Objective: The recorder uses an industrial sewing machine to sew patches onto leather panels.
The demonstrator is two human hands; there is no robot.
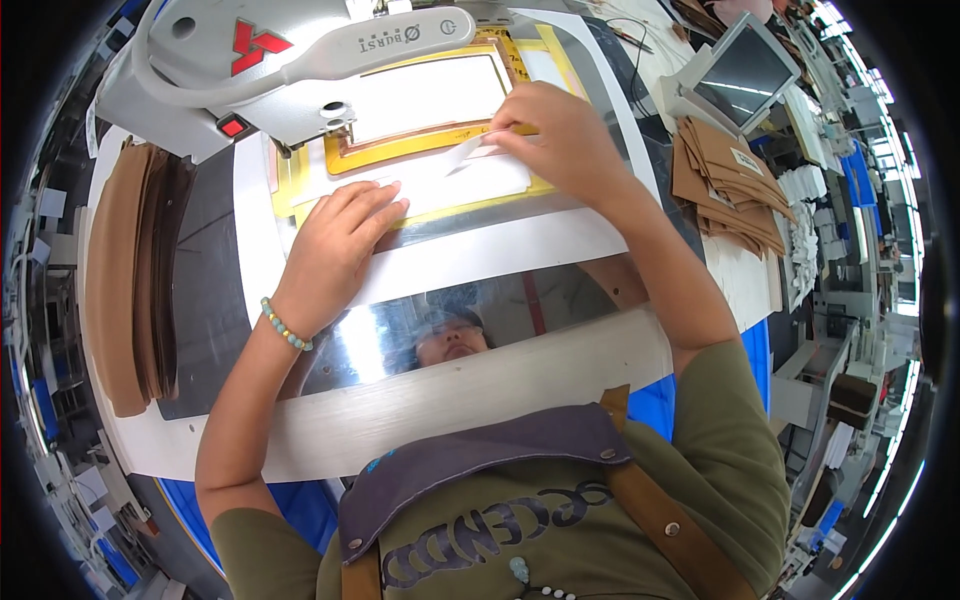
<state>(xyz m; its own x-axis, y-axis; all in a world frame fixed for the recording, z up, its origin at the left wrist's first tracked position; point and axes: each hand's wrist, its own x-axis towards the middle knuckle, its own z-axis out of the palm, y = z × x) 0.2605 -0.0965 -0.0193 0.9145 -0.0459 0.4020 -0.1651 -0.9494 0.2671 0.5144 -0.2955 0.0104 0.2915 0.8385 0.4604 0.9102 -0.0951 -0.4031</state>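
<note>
Under the head of a white machine [180, 80] lies a yellow frame [365, 156] with a tan inner border, on layered white sheets and pale yellow plates. My left hand [347, 230], a bead bracelet at its wrist, rests with its fingers spread on the white layer below the frame. My right hand [550, 145] pinches the pinkish end of a thin white piece [462, 152] at the frame's lower right, its free end angled down toward the white layer.
Stacks of brown pieces lie left [120, 270] and right [725, 185]. A small screen [733, 75] stands at back right, white pieces [802, 220] beside the right stack. A reflective metal plate [550, 300] spans the near worktop, above a pale front edge [480, 380].
</note>
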